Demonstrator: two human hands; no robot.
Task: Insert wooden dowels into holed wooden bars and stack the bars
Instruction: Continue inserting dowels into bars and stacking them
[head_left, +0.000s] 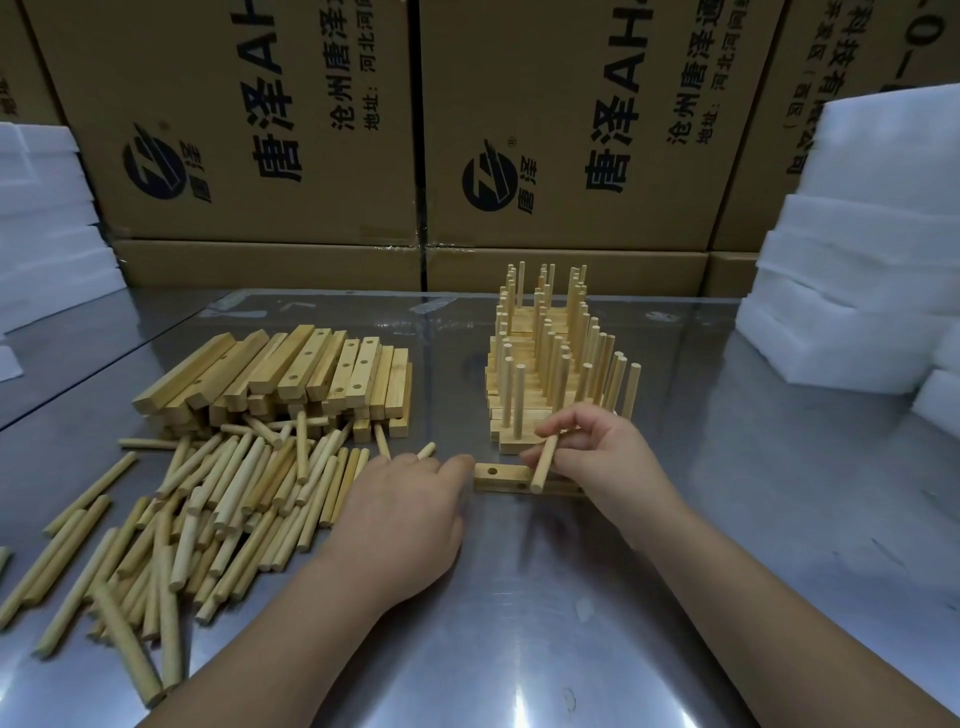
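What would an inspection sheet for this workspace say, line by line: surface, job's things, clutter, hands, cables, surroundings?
Surface: shiny metal table, scuffed.
Job's things: loose dowels heaped at left; empty holed bars piled behind them; finished stack with upright dowels at right; one bar lying flat in front of that stack.
Clutter: nothing seen.
Hands: right hand pinches a dowel, its lower end at a hole in the bar; left hand touches the bar's left end, its grip hidden.
Cables: nothing seen.
Surroundings: printed cardboard boxes behind; white foam blocks on both sides.
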